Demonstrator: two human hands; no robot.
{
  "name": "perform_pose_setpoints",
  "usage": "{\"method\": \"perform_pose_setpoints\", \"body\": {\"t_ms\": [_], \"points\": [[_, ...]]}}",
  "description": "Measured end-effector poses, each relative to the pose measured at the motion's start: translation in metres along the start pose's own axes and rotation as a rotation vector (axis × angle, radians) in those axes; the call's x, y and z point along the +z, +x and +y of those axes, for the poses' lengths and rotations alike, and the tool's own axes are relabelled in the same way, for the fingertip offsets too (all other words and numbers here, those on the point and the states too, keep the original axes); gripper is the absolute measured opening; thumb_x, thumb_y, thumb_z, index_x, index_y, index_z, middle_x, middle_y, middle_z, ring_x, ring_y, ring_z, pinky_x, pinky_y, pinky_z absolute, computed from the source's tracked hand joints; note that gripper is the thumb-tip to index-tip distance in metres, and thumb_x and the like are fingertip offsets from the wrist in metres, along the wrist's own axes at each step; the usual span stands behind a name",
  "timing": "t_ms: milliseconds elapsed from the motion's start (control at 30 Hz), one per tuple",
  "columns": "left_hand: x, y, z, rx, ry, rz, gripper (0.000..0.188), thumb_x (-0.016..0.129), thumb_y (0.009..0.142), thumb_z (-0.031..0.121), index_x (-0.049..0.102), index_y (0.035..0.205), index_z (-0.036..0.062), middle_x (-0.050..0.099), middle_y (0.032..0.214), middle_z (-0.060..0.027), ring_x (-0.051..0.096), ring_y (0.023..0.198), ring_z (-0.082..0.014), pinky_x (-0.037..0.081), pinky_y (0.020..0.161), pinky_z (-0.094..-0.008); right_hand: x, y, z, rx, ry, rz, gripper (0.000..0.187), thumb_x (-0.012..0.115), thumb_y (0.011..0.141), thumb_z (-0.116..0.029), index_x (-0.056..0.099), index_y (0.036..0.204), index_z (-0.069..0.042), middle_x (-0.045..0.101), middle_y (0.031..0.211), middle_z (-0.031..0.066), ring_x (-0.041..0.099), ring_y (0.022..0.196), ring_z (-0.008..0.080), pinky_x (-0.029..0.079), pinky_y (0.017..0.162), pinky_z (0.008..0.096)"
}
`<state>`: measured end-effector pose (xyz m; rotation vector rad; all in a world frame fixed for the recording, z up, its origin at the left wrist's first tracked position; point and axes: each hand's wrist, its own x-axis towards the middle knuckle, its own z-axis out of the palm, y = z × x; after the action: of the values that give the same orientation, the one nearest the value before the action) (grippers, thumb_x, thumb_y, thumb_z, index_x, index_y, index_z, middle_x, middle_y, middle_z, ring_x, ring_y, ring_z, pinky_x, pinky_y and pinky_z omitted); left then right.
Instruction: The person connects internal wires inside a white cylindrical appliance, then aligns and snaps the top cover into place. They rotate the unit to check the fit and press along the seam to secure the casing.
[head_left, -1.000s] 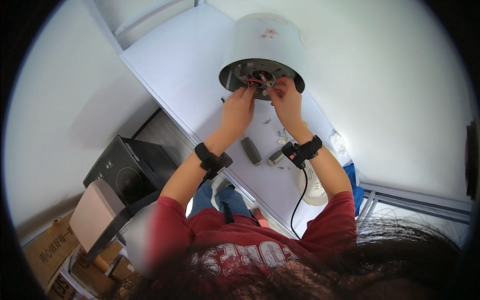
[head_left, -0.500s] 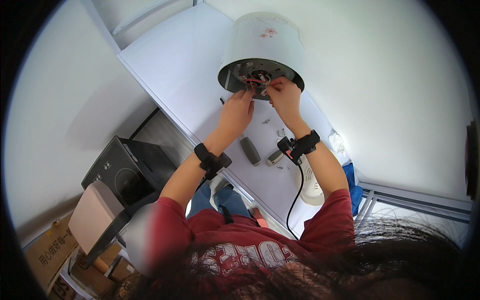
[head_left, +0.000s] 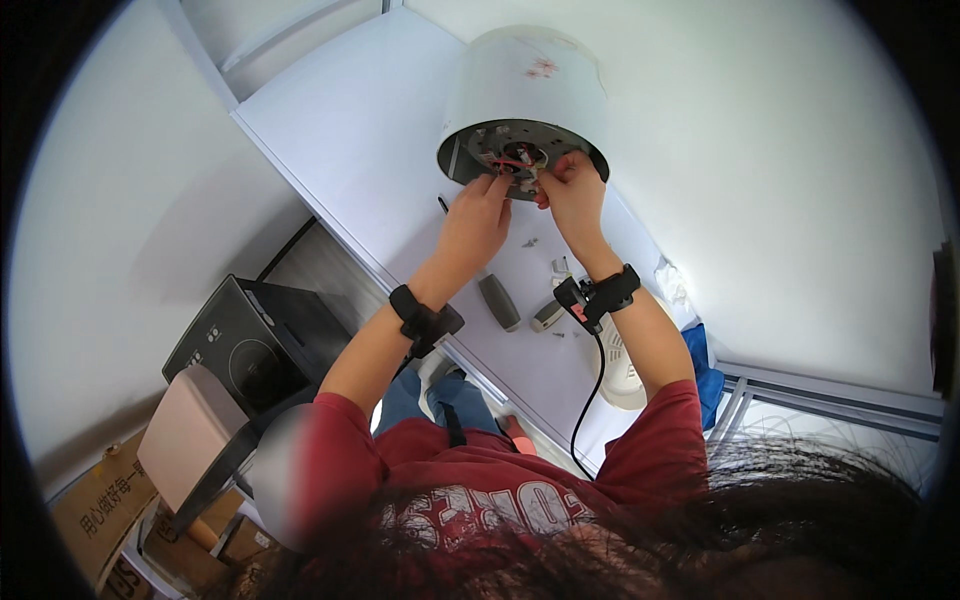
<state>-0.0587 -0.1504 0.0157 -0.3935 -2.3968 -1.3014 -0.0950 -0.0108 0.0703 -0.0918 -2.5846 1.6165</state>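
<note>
A white, drum-shaped appliance housing (head_left: 530,85) with a pink flower print, probably a rice cooker, lies on its side at the far end of the white table (head_left: 350,110). Its open underside faces me. Red and pale wires (head_left: 518,160) and small metal parts show inside. My left hand (head_left: 477,218) reaches to the lower rim, fingers bent together among the wires. On the right, my right hand (head_left: 574,200) pinches at the wiring, thumb and forefinger closed. The fingertips hide what each hand grips. Both wrists wear black strapped devices.
Between my forearms lie a grey handle-shaped piece (head_left: 498,303), a second grey piece (head_left: 548,315) and loose screws (head_left: 530,242). A white slotted part (head_left: 622,370) rests by my right forearm, near blue cloth (head_left: 705,370). A black cooktop appliance (head_left: 255,350) stands lower left.
My right hand has shifted slightly down, its fingers curling closer together at the wires. My left hand stays almost in place.
</note>
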Motion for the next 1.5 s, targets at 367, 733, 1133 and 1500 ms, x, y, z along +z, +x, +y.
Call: {"method": "perform_pose_setpoints", "body": {"t_ms": [367,733,1133,1500], "points": [[0.0,-0.005,0.004,0.066,-0.045,0.041,0.035,0.059,0.08,-0.002,0.057,0.114,0.0029,0.057,0.091,-0.0159,0.058,0.082,-0.037,0.048,0.069,-0.0445,-0.005,-0.007,0.006,-0.015,0.004,0.035,0.015,0.063,0.082,-0.003,0.048,0.084,0.001,0.066,0.07,0.013,0.063,0.054,0.0146,0.05,0.047,0.0263],[-0.006,-0.008,0.009,0.106,-0.05,0.029,0.033,0.059,0.078,-0.003,0.056,0.111,0.0023,0.057,0.092,-0.0159,0.057,0.085,-0.0367,0.048,0.072,-0.0452,-0.008,-0.022,0.015,-0.382,-0.26,0.012,0.013,0.066,0.082,-0.004,0.062,0.094,0.0,0.066,0.088,0.0102,0.063,0.064,0.0152,0.048,0.054,0.0269],[-0.005,-0.015,0.001,0.026,-0.139,0.069,0.042,0.057,0.079,-0.004,0.049,0.12,0.0027,0.058,0.106,-0.0167,0.059,0.095,-0.0363,0.05,0.076,-0.0442,0.002,-0.02,0.012,-0.59,-0.317,-0.095,0.008,0.063,0.083,-0.003,0.065,0.091,-0.002,0.061,0.091,0.0128,0.061,0.081,0.0335,0.05,0.068,0.0392],[-0.003,-0.002,-0.02,-0.021,0.065,0.03,0.046,0.059,0.078,-0.001,0.047,0.122,0.0027,0.052,0.113,-0.0176,0.059,0.091,-0.0399,0.05,0.076,-0.0466,0.003,-0.024,0.026,-0.657,-0.413,-0.093,0.006,0.058,0.085,-0.002,0.061,0.09,-0.002,0.058,0.09,0.014,0.06,0.081,0.0355,0.049,0.067,0.0417]]}}
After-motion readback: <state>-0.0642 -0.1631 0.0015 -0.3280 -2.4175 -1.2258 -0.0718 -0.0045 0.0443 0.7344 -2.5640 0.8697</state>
